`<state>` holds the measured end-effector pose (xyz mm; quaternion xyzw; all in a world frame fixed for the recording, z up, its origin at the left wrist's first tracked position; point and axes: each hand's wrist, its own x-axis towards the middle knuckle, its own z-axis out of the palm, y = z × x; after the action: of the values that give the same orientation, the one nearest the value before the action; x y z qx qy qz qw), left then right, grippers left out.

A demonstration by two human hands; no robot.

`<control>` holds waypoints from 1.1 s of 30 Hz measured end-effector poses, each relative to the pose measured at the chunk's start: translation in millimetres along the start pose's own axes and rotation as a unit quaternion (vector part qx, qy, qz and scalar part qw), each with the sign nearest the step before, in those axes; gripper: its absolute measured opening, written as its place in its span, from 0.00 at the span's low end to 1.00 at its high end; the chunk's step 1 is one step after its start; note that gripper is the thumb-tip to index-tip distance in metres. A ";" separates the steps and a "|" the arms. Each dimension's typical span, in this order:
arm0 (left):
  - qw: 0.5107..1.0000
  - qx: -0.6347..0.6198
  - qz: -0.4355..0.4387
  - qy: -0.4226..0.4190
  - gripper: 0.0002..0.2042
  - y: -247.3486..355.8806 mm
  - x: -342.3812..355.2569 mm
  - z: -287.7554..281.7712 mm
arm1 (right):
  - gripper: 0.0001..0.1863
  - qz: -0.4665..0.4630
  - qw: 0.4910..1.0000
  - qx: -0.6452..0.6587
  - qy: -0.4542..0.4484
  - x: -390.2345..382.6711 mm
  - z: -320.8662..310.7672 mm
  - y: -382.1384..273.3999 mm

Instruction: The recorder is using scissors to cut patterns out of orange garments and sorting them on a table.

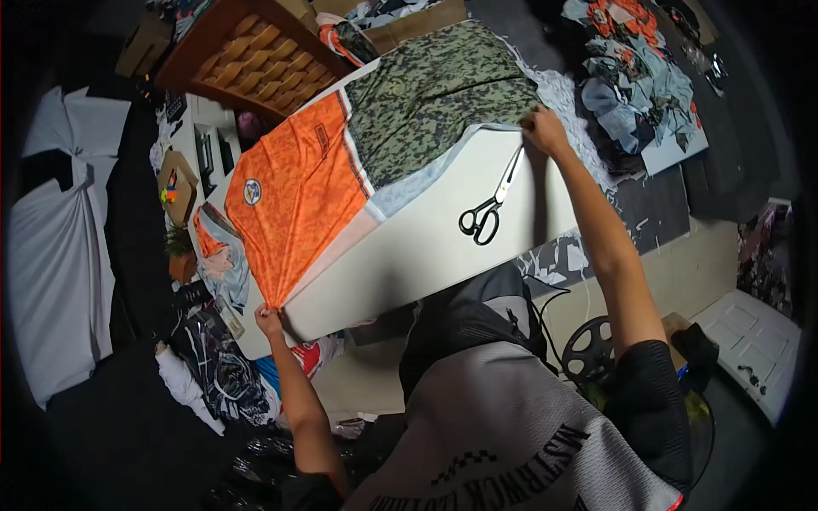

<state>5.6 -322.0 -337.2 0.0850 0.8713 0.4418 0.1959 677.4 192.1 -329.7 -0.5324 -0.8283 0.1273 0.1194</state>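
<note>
Across a white table (383,262) lies a long fabric piece, its left part orange (290,187) with a round patch, its right part green camouflage (434,85), with pale backing showing along the near edge. My left hand (269,318) pinches the gathered orange corner at the table's near left. My right hand (543,129) grips the camouflage part's right corner. Just below my right hand, black-handled scissors (482,217) lie on the table with their blades pointing away from me.
A wooden woven panel (239,60) stands behind the table. Fabric heaps (630,94) sit at upper right, white scraps (558,81) beside the table, more garments (213,366) at lower left. A black wheel-like object (584,345) and a white door (741,349) are at right.
</note>
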 end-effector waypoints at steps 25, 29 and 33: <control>0.921 0.180 0.334 -0.090 0.17 69.5 -113.9 133.1 | 0.14 -0.077 0.989 0.124 -0.018 -45.5 -2.5 -74.0; 0.852 0.256 0.438 -0.128 0.14 58.1 -133.6 160.5 | 0.10 -0.191 0.978 0.053 -0.067 -50.4 11.0 -129.0; 0.864 0.296 0.377 -0.153 0.15 52.0 -138.7 161.4 | 0.08 -0.126 0.987 0.000 -0.096 -55.6 24.2 -99.7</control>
<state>197.5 -216.8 -344.5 0.5272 0.8219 0.1849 0.1113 606.9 99.4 -322.2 -0.4087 -0.8966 0.1618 0.0545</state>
